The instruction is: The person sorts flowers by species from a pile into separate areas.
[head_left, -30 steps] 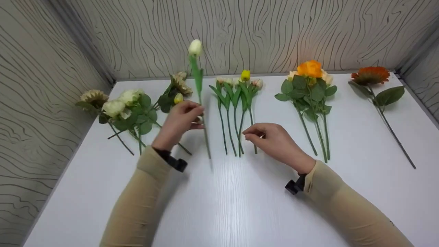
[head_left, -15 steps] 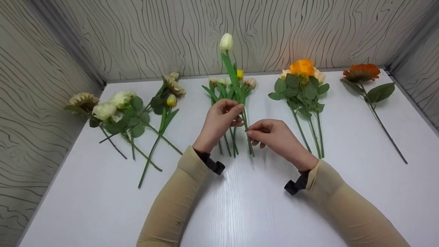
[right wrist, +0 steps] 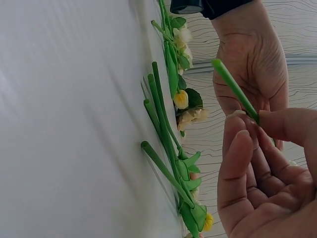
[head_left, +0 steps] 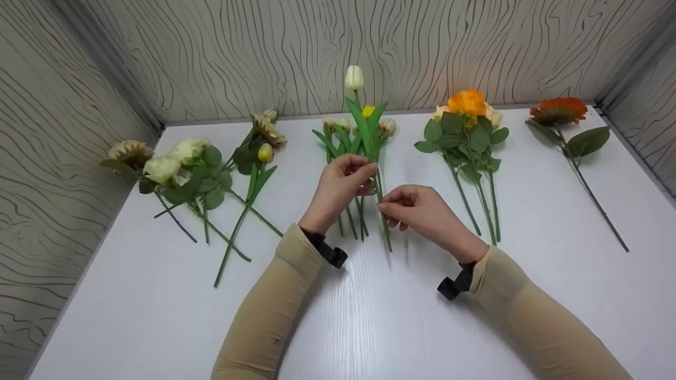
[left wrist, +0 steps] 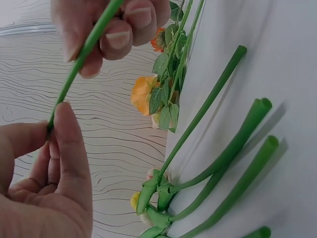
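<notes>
A white tulip point(head_left: 354, 78) with long green leaves stands raised over the middle of the table, its bloom highest. My left hand point(head_left: 343, 184) pinches its stem just below the leaves. Lower on the same stem, my right hand point(head_left: 417, 214) pinches between thumb and fingertips; in the right wrist view the cut stem end point(right wrist: 230, 82) sticks out past those fingers. Behind and below lies a row of tulips, among them a yellow tulip point(head_left: 369, 111) and a pale pink tulip point(head_left: 388, 127). Their stems point(left wrist: 213, 104) point toward me in the left wrist view. My left hand partly hides that row.
At the left lie white blooms point(head_left: 162, 169), beige flowers point(head_left: 270, 132) and a yellow tulip bud point(head_left: 265, 153) with crossing stems. Right of the hands lies an orange and peach bunch point(head_left: 467, 102). A rust-orange flower point(head_left: 559, 111) is far right. A patterned wall point(head_left: 296, 53) closes the back.
My left hand has carried the white tulip rightward from the left group, and my right hand has taken hold of its lower stem. Since half a second ago the bloom has dipped slightly.
</notes>
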The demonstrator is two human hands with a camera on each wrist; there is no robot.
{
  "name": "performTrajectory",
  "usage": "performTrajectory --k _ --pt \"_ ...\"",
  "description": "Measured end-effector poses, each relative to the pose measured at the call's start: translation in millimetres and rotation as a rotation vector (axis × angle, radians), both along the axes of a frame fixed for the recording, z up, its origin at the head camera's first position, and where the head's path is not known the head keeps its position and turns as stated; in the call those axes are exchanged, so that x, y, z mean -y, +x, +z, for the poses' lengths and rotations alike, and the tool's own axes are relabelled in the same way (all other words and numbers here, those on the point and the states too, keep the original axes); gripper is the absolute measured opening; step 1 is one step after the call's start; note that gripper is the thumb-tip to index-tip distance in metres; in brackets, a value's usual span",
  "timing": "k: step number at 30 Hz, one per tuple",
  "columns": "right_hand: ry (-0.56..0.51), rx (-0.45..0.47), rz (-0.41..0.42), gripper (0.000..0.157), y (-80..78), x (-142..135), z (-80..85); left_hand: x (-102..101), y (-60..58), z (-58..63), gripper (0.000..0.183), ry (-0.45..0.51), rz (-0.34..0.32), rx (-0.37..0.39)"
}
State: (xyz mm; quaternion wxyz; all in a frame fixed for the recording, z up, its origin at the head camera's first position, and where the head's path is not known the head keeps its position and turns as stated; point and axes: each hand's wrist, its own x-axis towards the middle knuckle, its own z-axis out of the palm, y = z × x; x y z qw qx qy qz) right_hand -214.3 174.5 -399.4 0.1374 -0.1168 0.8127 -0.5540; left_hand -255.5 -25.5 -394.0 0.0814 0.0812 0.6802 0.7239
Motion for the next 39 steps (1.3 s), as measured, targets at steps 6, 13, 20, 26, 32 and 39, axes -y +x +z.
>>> performTrajectory --k 6,13,20,26,32,39 --pt "-0.003 -0.009 -0.028 0.030 -4.7 -3 0.0 -1 1.7 0.7 0.024 -0.100 -0.037 -0.043" --pt "0.109 0.020 -0.087 0.030 -31.4 -18 -0.1 11 0.6 7.5 0.032 -0.762 0.059 -0.315" --pt "0.165 0.087 -0.107 0.029 -52.1 -19 -8.6 14 1.1 5.4 0.028 -0.904 -0.003 -0.317" --pt "0.173 0.122 -0.102 0.029 -54.5 -23 -19.4 12 1.7 3.1 0.029 -0.906 -0.035 -0.312" --pt "0.197 0.126 -0.095 0.027 -53.8 -26 -22.7 12 1.8 2.7 0.029 -0.913 -0.047 -0.305" --pt "0.215 0.111 -0.099 0.028 -51.6 -27 -19.3 12 1.2 2.0 0.028 -0.915 -0.046 -0.295"
